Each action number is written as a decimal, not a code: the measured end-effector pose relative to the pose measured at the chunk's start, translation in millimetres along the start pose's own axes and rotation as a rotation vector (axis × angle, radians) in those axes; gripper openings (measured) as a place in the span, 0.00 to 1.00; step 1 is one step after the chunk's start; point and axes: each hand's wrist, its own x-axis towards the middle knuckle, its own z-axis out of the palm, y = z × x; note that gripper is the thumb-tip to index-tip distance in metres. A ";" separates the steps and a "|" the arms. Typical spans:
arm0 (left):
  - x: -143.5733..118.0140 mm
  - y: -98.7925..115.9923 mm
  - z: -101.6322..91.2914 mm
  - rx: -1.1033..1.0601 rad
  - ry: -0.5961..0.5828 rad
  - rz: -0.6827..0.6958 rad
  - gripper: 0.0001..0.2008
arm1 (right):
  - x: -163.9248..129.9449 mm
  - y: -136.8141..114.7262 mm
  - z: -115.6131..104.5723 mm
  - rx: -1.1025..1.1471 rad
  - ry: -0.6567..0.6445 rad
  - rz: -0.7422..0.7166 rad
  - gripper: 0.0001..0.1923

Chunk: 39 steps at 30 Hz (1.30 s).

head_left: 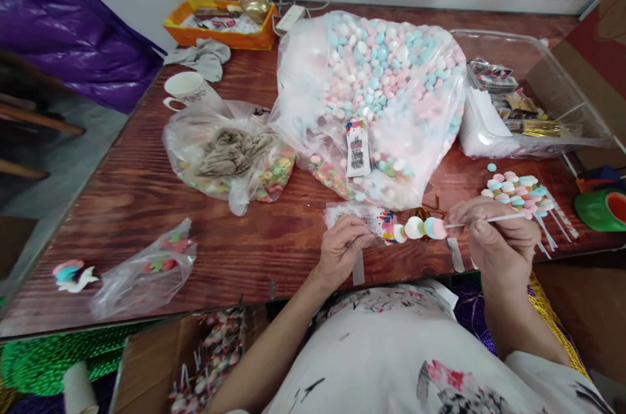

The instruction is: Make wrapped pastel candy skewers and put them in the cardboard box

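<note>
Notes left to right along the counter (137,218), which is dark, streaked and glossy. Well left of the left grip: a small clear bag (161,264), limp and crinkled, red and green pieces inside. Nearer, beyond that grip and to its left: a translucent bag (180,153) topped by a crumpled grey-brown cloth (232,152), perhaps serving as a weight. Left hand (345,244): thumb and fingers pinch what appears to be the edge of a printed clear wrapper (374,217), presumably to steady it. Between the two grips: the candy row (415,228), rounded, soft-looking pieces in white, pink, blue and green; its left end overlaps the wrapper, whether inside cannot be told. Beyond the row, a large plastic sack (381,62) bulges with similar pastel pieces. Right hand (503,248): thumb and fingers pinch the bare length of a thin white stick (506,218), probably sparing the soft pieces any squeezing. Just beyond that grip, rightward: a candy pile (518,191) with slender sticks protruding, likely parked for short reach. Farthest right: a smooth green tape roll (599,210).
</note>
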 end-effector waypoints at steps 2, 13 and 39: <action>-0.2 0.2 0.4 -0.007 0.004 0.018 0.03 | 4.4 3.5 1.4 0.037 -0.007 0.050 0.04; 0.5 1.5 -2.3 -0.063 0.009 -0.037 0.04 | -2.7 20.6 5.0 -0.041 -0.106 0.147 0.04; 19.9 11.7 6.8 0.008 -0.387 -0.343 0.12 | 2.0 38.5 18.3 0.082 -0.424 0.204 0.04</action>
